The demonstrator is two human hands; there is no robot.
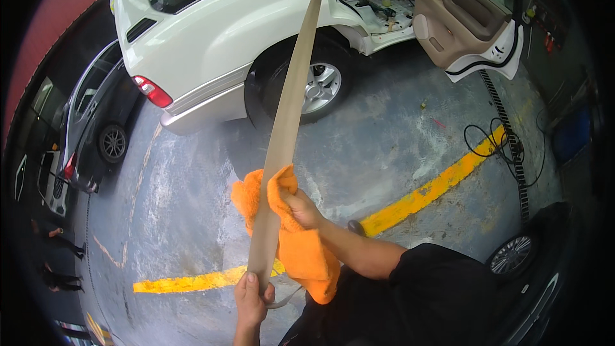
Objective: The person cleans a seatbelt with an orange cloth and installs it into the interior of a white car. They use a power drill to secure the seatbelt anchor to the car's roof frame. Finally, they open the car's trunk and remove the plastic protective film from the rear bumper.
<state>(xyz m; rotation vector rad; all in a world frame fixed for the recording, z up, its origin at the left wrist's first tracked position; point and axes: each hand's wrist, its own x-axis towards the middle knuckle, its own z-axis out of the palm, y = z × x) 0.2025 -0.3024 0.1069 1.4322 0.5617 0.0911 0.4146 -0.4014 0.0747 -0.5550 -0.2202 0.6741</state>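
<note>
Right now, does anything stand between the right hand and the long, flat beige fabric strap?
Yes: a plush orange cloth, folded over the right edge of the strap, lies between it and the right hand. Nothing visible separates the left hand from the strap.

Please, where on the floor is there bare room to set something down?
Bare floor shows between the left dark car and beige strap, and between the white vehicle and right yellow line. Crowded: the grate with black hose, and around the left hand, right hand and orange cloth.
</note>
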